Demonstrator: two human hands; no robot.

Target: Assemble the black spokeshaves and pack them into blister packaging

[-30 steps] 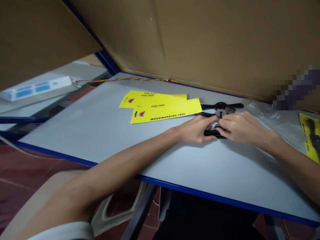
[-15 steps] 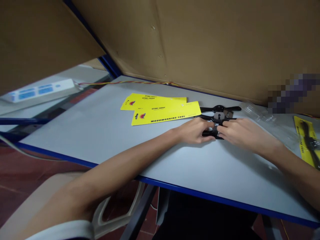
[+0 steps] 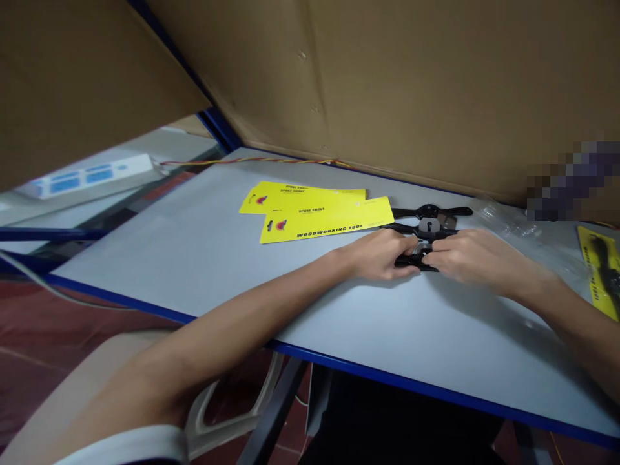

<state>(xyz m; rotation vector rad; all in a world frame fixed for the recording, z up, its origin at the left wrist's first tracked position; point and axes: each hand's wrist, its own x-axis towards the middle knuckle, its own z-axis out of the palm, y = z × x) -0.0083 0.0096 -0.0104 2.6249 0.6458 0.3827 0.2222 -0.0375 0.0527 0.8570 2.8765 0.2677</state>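
Near the right of the table, my left hand is closed around the left handle of a black spokeshave. My right hand has its fingers pinched at the middle of that same spokeshave and hides its right half. Whether a small part is between those fingertips I cannot tell. Just behind lies a second black spokeshave with a grey plate at its centre. Farther back rests a third spokeshave. Yellow "spoke shave" cards overlap to the left, touching the handles.
Clear plastic packaging lies beyond my right hand. At the right edge is a yellow card with a black tool on it. A cardboard wall backs the table. A white power strip sits at the left.
The view has shifted slightly, so everything appears a little farther right. My right fingertips have moved slightly at the spokeshave's middle; my left hand keeps its hold.
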